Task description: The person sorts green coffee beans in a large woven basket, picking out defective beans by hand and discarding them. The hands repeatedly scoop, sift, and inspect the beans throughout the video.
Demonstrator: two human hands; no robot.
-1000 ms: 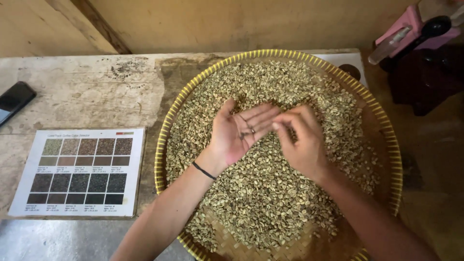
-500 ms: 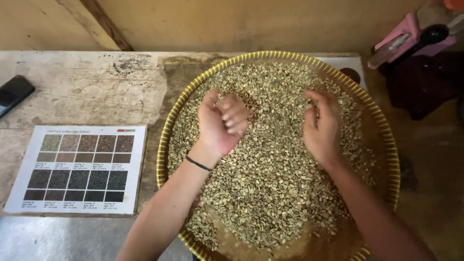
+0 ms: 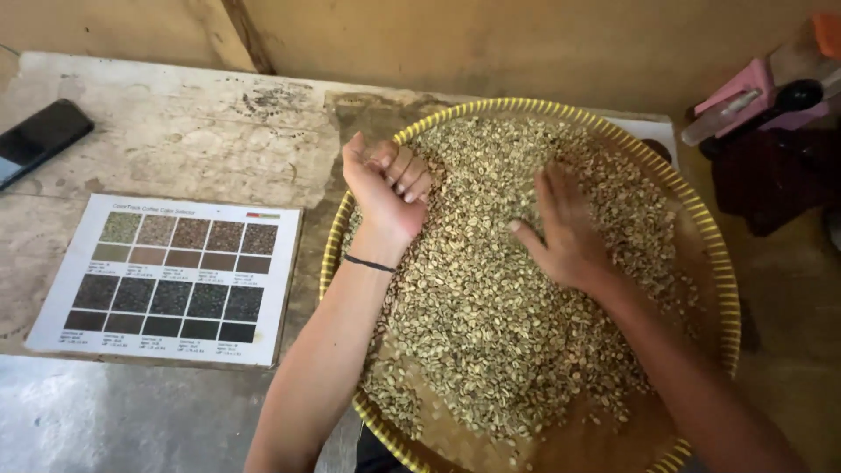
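Woven tray (image 3: pixel 711 254) sits between colour chart (image 3: pixel 171 276) and pink tool (image 3: pixel 745 92)

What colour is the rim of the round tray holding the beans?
Yellow, banding a tan woven tray rim; the head view shows it best, around the pale green beans.

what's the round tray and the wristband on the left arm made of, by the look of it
Round tray: woven plant strips, probably bamboo or rattan, matte tan; the plaited base shows at the bottom, and the rim is wrapped in yellow. Wristband: thin, black, likely elastic or cord; too small to tell.
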